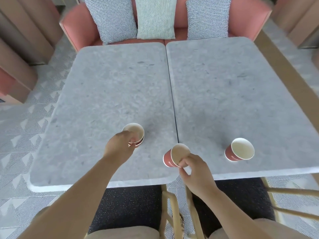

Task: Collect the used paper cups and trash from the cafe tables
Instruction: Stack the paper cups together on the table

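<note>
Two grey stone cafe tables stand side by side, the left table [96,87] and the right table [233,87]. My left hand [119,147] grips a short stack of red paper cups [135,133] standing near the left table's front. My right hand [195,171] pinches the rim of a tilted red paper cup [174,156], held just above the seam between the tables. A third red paper cup [240,150] stands alone on the right table near its front edge, leaning a little, its white inside showing.
A pink sofa [79,26] with three cushions runs along the far side of the tables. Two wooden chairs with dark seats [131,207] are tucked under the near edge. Patterned grey floor lies to the left.
</note>
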Motion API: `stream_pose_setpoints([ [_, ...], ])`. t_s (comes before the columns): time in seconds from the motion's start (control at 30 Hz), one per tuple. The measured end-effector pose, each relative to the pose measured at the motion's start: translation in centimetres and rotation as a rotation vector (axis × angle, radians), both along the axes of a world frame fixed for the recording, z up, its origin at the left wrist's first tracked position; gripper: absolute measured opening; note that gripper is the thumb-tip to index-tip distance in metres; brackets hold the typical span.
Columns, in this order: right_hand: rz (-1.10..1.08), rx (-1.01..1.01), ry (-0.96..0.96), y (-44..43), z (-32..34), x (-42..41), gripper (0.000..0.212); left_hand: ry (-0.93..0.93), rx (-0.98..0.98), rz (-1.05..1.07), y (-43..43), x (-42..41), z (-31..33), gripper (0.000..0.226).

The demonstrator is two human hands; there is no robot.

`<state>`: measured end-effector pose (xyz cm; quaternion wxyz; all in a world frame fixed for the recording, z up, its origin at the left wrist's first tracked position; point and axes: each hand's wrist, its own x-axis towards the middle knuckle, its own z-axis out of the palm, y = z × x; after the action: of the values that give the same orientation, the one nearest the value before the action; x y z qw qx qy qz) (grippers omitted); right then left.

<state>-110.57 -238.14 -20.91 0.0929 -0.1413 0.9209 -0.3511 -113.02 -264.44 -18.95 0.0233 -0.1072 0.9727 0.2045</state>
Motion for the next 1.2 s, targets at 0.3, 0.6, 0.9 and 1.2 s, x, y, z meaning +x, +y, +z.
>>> stream_pose_setpoints([
  [0.3,-0.087,0.024,0.061,3.8,1.4,0.5,0.009,-0.076,0.089,-0.287,7.4,0.3,-1.4,0.018],
  [0.6,-0.198,0.039,0.102,8.9,2.4,2.1,0.012,0.031,0.132,-0.453,14.3,-0.9,-0.6,0.015],
  [0.9,-0.204,0.019,0.118,10.1,1.7,1.5,0.009,0.296,0.241,-0.428,15.0,-1.7,3.0,0.012],
  [1.2,-0.122,0.197,0.061,8.8,-0.2,-0.6,0.005,0.41,0.198,-0.35,13.1,-0.9,5.1,0.011],
])
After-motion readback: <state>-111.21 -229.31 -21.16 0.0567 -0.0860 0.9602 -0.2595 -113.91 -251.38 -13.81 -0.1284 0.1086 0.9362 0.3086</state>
